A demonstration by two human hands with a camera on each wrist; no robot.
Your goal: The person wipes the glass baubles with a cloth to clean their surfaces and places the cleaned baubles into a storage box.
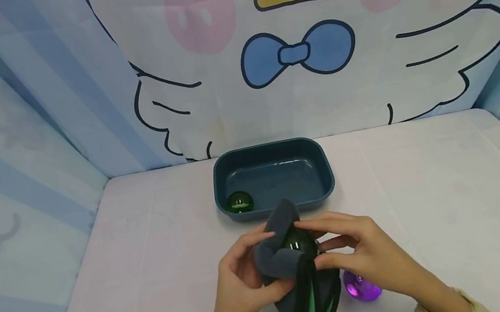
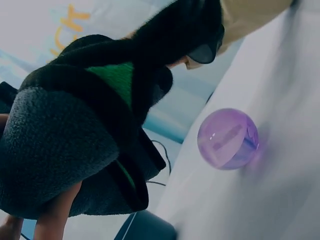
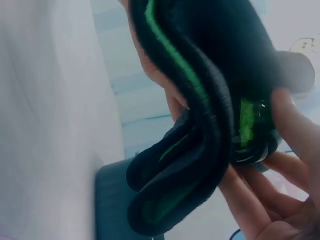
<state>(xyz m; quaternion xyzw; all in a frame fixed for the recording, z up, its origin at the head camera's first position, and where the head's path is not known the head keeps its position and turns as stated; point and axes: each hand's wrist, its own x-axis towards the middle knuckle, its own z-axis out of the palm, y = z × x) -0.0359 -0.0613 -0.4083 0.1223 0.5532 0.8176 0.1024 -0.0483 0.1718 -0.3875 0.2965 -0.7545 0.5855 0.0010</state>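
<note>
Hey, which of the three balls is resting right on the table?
The purple ball, the only one that isn't green. One green ball sits in the tray; the held green ball is partly wrapped in dark cloth.

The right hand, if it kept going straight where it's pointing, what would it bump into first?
Probably the dark green, shiny round ball, which the right hand seems to touch now. Just past it is the dark grey, fuzzy cloth with black edging, then the left hand, though depth is hard to tell.
</note>
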